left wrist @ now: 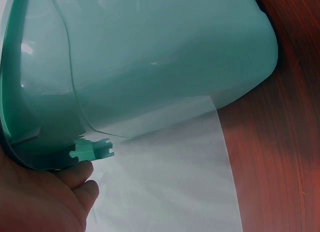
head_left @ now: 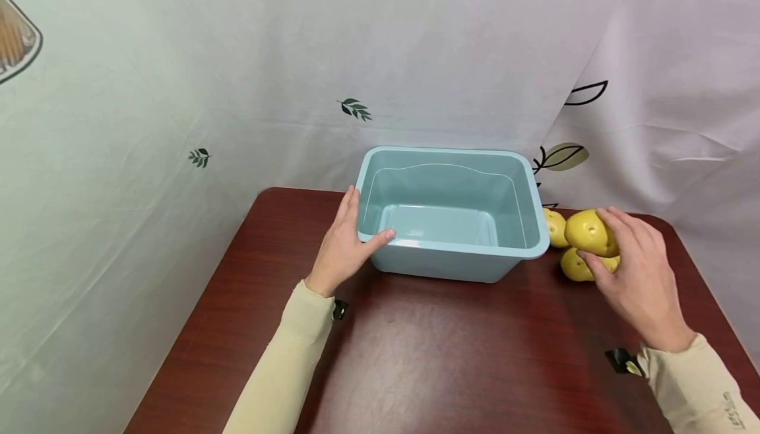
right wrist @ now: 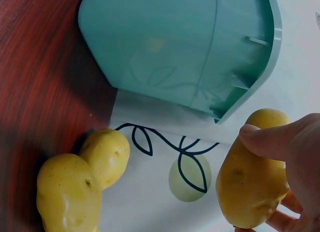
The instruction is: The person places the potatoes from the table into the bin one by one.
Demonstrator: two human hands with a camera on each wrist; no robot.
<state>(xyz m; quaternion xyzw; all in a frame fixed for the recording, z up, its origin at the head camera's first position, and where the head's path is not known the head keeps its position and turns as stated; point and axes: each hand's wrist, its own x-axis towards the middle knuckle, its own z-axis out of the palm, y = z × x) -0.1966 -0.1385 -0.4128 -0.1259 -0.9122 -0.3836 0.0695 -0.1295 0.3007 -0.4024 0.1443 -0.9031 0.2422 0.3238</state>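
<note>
A light blue plastic tub (head_left: 439,264) stands on the table with its inside bare. My left hand (head_left: 341,249) grips the tub's left rim, thumb over the edge and fingers along the outside; in the left wrist view, fingertips (left wrist: 82,182) show under the rim. To the tub's right, my right hand (head_left: 644,282) holds a yellow potato (head_left: 586,231) above the table, thumb on one side and fingers on the other. Two more potatoes lie below it, a nearer one (right wrist: 70,194) and a smaller-looking one (right wrist: 106,157) touching it, close to the tub's right end.
The dark red-brown wooden table (head_left: 410,355) carries all of this. A white cloth (head_left: 445,58) with printed leaves hangs behind and at both sides, right by the table's back edge. Black wrist straps (head_left: 620,360) sit at the sleeves.
</note>
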